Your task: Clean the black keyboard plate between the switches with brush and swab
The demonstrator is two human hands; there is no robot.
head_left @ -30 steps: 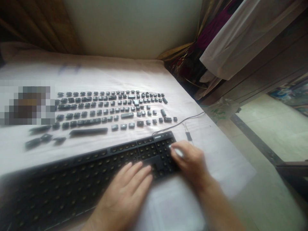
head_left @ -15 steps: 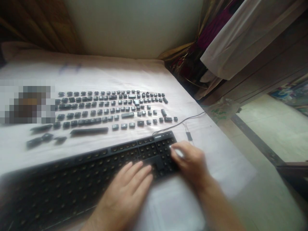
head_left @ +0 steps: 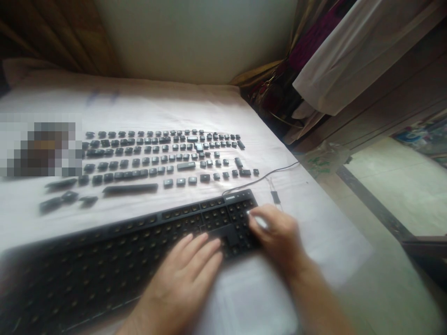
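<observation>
Our right hand [head_left: 279,228] closes narrowly, thumb against fingers, on a small white object [head_left: 261,222] mostly hidden within it, so we cannot tell its full shape. Its pale tip pokes out leftward over the number-pad end of a long black plastic keyboard with its caps off [head_left: 104,260]; whether the tip touches, we cannot tell. The close pinch probably serves fine control among the small key posts.

To the left of this grip and a little nearer to us, our left hand [head_left: 190,270] lies flat, fingers stretched together across the keyboard, holding nothing up. We judge that it steadies the frame.

The keyboard lies directly under and left of the grip. Its long axis slants from the near left up to the far right, with the branded corner just beyond our right fingers. A thin black cable [head_left: 268,171] leaves that far edge and trails away to the right.

Beyond the grip and to its left, loose black keycaps [head_left: 205,177] stand in rows on a white cloth [head_left: 157,107], seemingly laid out in key order so that each keeps its place. A long black bar-shaped cap [head_left: 130,188] lies among the nearer ones, roughly crosswise to us.
</observation>
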